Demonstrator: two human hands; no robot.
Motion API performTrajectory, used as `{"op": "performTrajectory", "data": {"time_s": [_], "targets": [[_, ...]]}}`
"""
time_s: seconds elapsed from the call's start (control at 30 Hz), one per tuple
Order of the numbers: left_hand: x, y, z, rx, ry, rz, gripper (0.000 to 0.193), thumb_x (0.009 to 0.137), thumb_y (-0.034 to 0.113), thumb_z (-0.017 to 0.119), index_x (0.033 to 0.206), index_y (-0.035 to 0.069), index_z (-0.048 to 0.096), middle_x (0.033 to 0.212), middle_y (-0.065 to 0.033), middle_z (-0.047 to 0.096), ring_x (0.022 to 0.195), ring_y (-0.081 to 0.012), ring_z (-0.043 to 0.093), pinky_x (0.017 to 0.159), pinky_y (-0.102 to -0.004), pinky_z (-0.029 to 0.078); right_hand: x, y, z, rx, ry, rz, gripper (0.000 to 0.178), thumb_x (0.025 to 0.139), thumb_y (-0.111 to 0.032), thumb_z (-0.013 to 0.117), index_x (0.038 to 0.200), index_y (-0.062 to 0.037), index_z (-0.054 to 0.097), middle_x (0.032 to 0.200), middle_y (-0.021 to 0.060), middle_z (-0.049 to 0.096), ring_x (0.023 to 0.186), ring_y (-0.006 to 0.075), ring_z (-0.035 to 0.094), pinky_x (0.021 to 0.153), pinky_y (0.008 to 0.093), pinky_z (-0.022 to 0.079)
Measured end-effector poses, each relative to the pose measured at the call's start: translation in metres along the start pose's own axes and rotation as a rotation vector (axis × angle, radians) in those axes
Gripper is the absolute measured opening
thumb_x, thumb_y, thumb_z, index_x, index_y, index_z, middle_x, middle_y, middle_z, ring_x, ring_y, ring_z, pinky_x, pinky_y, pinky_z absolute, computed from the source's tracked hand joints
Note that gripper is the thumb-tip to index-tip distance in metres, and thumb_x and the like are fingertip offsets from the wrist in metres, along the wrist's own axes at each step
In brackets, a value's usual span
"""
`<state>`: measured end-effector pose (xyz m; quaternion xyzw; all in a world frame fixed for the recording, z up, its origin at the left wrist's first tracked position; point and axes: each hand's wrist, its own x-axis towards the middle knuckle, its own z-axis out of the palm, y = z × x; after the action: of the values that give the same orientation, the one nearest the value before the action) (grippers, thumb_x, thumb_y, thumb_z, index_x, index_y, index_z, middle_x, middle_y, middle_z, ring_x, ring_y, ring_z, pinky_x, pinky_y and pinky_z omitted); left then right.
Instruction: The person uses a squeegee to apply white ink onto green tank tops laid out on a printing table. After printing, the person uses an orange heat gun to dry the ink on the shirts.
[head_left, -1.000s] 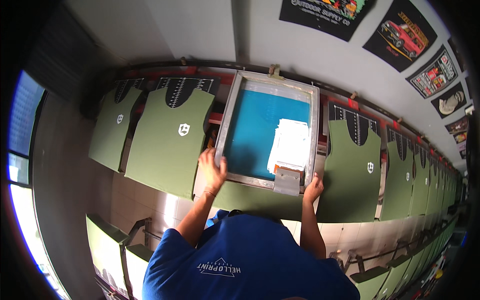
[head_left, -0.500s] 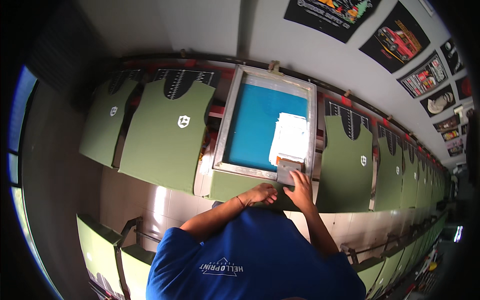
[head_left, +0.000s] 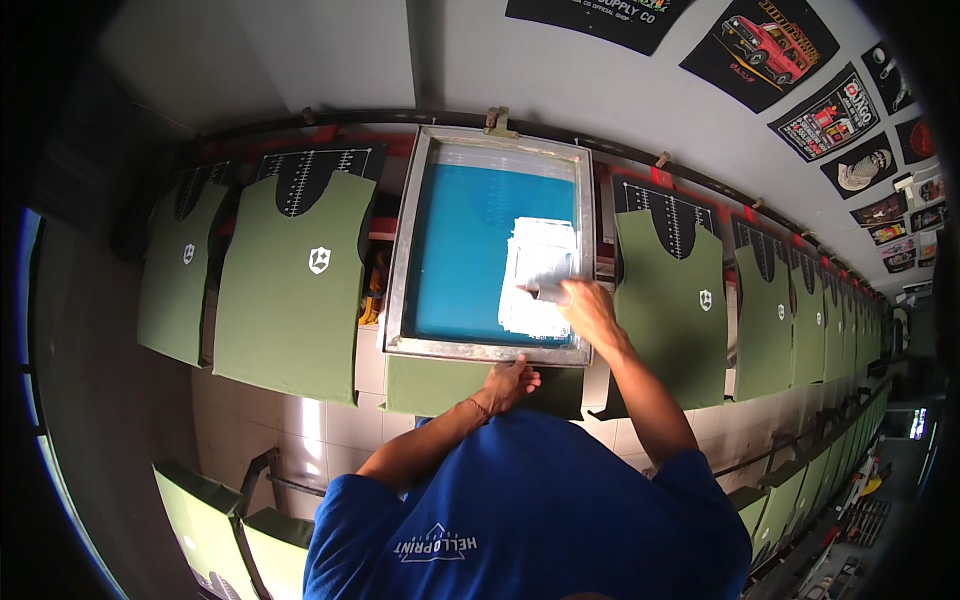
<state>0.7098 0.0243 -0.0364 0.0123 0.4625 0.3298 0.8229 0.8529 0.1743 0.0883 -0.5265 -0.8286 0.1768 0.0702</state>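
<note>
A screen printing frame (head_left: 401,270) with a metal rim and blue mesh lies over an olive green shirt (head_left: 430,385), which shows only along the near side. White ink (head_left: 540,240) covers a patch on the mesh's right part. My right hand (head_left: 590,308) is closed on a small squeegee (head_left: 547,291), its blade down in the white ink. With thumb and curled fingers, my left hand (head_left: 512,380) grips the middle of the frame's near rim. Part of the squeegee is hidden by my right fingers.
Olive shirts with white shield prints lie on boards to the left (head_left: 290,290) and right (head_left: 672,310). A rail (head_left: 340,117) with a metal clamp (head_left: 497,122) runs behind the frame. Printed posters (head_left: 760,45) hang on the wall. More shirt boards (head_left: 195,515) stand behind me.
My right hand has carried the squeegee from the near rim up into the white ink. My left hand has moved onto the near rim. The whole view has shifted.
</note>
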Motion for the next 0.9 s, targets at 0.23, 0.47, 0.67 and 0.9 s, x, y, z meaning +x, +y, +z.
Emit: {"op": "performTrajectory", "data": {"time_s": [0.23, 0.47, 0.67, 0.9], "targets": [[-0.002, 0.000, 0.001, 0.013, 0.000, 0.011, 0.040, 0.100, 0.035, 0.052, 0.103, -0.005, 0.054, 0.093, -0.0147, 0.064, 0.082, -0.0226, 0.063, 0.070, -0.0321, 0.052, 0.094, 0.043, 0.001, 0.002, 0.181, -0.107, 0.024, 0.071, -0.001, 0.062, 0.094, -0.0003, 0.068, 0.097, 0.0189, 0.068, 0.092, 0.0346, 0.066, 0.084, 0.0427, 0.053], [0.000, -0.002, -0.003, 0.012, 0.009, 0.048, 0.040, 0.100, 0.037, 0.051, 0.101, -0.003, 0.056, 0.092, -0.0142, 0.065, 0.079, -0.0222, 0.064, 0.067, -0.0319, 0.053, 0.043, 0.026, 0.024, -0.016, 0.176, -0.115, 0.014, 0.072, -0.004, 0.064, 0.086, -0.0016, 0.066, 0.090, 0.0160, 0.066, 0.085, 0.0329, 0.066, 0.077, 0.0420, 0.054], [-0.019, 0.020, -0.012, 0.305, -0.067, -0.211, 0.041, 0.097, 0.039, 0.057, 0.088, -0.001, 0.058, 0.074, -0.0130, 0.064, 0.066, -0.0261, 0.064, 0.063, -0.0361, 0.054, -0.061, -0.005, 0.045, 0.029, 0.213, -0.062, 0.028, 0.072, 0.002, 0.065, 0.099, -0.0030, 0.065, 0.099, 0.0117, 0.063, 0.094, 0.0316, 0.061, 0.081, 0.0408, 0.051], [-0.081, 0.060, 0.048, 1.659, 0.373, 1.289, 0.045, 0.081, 0.016, 0.069, 0.122, 0.004, 0.053, 0.107, -0.0152, 0.057, 0.098, -0.0343, 0.054, 0.085, -0.0436, 0.046, -0.089, -0.018, 0.059, 0.028, 0.212, -0.015, 0.040, 0.070, 0.003, 0.065, 0.109, -0.0028, 0.063, 0.108, 0.0110, 0.063, 0.103, 0.0312, 0.059, 0.091, 0.0398, 0.049]]}}
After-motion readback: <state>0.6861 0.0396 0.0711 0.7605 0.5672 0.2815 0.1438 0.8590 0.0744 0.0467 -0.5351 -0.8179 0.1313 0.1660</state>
